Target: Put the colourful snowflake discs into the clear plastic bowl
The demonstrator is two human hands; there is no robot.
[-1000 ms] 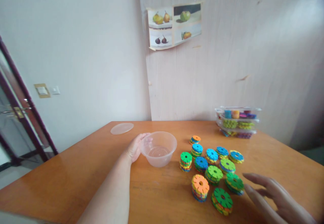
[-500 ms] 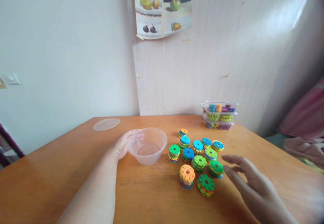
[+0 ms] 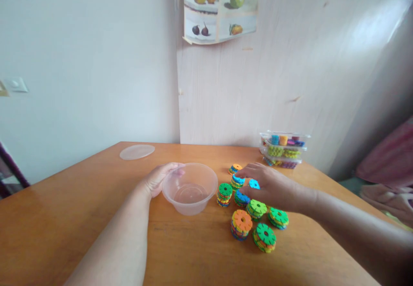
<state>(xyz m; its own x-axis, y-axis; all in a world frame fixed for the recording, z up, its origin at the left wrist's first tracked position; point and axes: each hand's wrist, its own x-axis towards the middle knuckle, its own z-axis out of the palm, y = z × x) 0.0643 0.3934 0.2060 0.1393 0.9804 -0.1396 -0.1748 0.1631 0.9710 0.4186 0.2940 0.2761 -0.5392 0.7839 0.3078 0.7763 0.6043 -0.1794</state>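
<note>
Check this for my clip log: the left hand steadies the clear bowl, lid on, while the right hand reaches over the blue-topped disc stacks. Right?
No: the head view shows the clear bowl open, its lid lying apart on the table. The left hand steadies it; the right hand reaches over the blue-topped disc stacks.

I count one bowl, one lid and one table. My hands make two: left hand and right hand. Nine disc stacks are in plain sight: four green-topped stacks, three blue-topped stacks and two orange-topped stacks. My right hand covers part of the group, so I cannot count any stacks under it. At the back stands one pile of boxes, at least two layers; the exact number I cannot tell. The wall carries one poster with four fruit pictures, and one switch.
</note>
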